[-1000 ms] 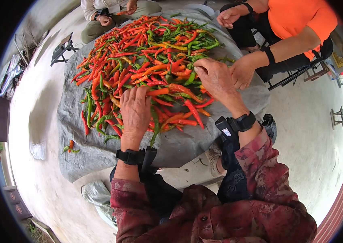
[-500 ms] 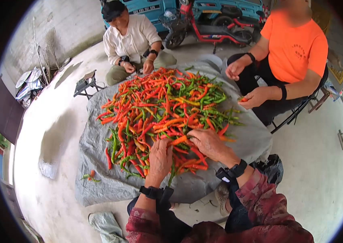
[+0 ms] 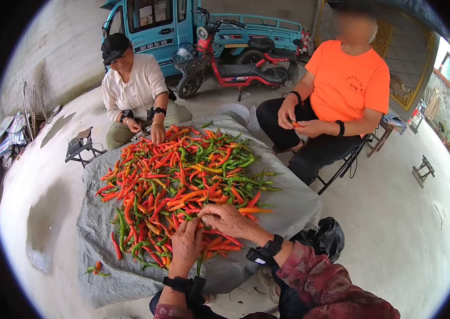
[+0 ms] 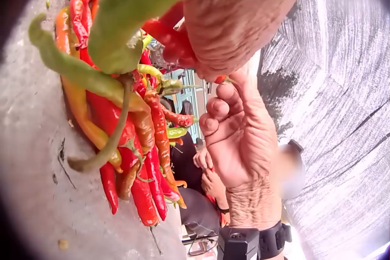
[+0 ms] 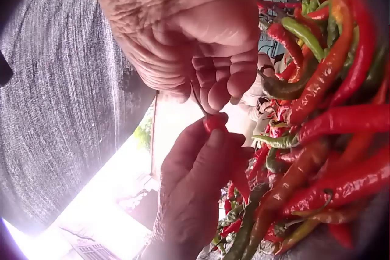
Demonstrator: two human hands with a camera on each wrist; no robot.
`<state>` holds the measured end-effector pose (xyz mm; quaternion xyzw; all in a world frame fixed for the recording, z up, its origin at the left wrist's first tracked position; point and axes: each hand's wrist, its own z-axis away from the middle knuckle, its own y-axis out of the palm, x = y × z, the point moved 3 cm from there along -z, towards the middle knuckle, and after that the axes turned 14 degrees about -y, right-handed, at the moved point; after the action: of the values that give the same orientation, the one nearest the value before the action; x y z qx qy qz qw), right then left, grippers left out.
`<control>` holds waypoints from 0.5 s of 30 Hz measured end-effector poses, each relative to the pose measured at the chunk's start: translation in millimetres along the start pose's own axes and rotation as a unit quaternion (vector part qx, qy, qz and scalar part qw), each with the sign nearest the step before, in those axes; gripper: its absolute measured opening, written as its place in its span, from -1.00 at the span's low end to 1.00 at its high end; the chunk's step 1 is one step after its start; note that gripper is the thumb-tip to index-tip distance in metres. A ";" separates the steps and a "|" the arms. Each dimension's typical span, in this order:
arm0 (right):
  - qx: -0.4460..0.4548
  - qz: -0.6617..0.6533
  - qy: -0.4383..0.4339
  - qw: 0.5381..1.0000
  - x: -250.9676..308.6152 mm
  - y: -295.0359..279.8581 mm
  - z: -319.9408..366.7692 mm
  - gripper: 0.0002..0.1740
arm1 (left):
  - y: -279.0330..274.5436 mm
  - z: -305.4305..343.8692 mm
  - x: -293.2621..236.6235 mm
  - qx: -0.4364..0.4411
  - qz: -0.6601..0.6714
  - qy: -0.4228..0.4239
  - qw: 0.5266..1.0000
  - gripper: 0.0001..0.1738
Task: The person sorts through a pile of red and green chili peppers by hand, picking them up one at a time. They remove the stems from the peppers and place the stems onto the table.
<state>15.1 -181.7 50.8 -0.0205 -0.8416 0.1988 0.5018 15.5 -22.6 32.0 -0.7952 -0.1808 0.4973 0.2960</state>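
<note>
My left hand (image 3: 186, 247) holds a red chili pepper (image 5: 213, 123) between thumb and fingers, stem end up, over the near side of the pile. Right above it, my right hand (image 3: 229, 220) pinches the pepper's thin stem (image 5: 198, 100) with thumb and fingertips. The two hands almost meet in the head view, and the pepper is mostly hidden there. A heap of red, orange and green chili peppers (image 3: 182, 181) lies beyond and beside them. Close to the left wrist camera, a large green pepper (image 4: 131, 13) covers part of the view.
The peppers lie on a grey sheet (image 3: 94, 287), with a few loose pieces (image 3: 97, 269) at its left. Two people sit across, one in white (image 3: 137, 82) and one in orange (image 3: 350, 80). A black bag (image 3: 328, 239) stands by my right arm. Behind is a red scooter (image 3: 235, 72).
My hands have come together from apart, the right one moving left and nearer me. The head view has tilted up. The person in white now reaches into the pile.
</note>
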 end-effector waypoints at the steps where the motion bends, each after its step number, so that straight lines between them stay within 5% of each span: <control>1: -0.010 0.002 0.008 1.000 -1.2 0.2 -1.5 -0.77 | -1.5 -1.7 0.6 -0.017 0.003 0.000 1.000 -0.69; 4: -0.090 0.061 -0.039 0.993 -2.3 -5.0 -12.4 -0.68 | -11.3 -1.2 -1.1 -0.080 0.025 -0.023 0.996 -0.73; 6: -0.134 0.339 -0.167 0.916 0.6 -5.1 -17.0 -0.62 | -12.8 0.6 8.4 -0.097 0.043 -0.053 0.993 -0.71; 7: -0.137 0.345 -0.164 0.914 -7.9 -4.5 -16.3 -0.62 | -15.1 0.9 10.0 -0.101 0.050 -0.069 0.991 -0.71; 10: 0.058 0.418 -0.031 0.906 -38.3 9.4 -9.8 -0.72 | -12.7 0.7 18.9 -0.113 0.149 -0.133 0.973 -0.73; 15: 0.061 0.407 -0.013 0.911 -26.0 3.6 -5.9 -0.78 | -18.4 -1.9 21.0 -0.085 0.246 -0.230 0.938 -0.71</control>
<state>32.4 -182.6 30.3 -0.3280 -0.7527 0.4375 0.3668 26.6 3.1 30.2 -0.7010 -0.0840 0.7068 0.0456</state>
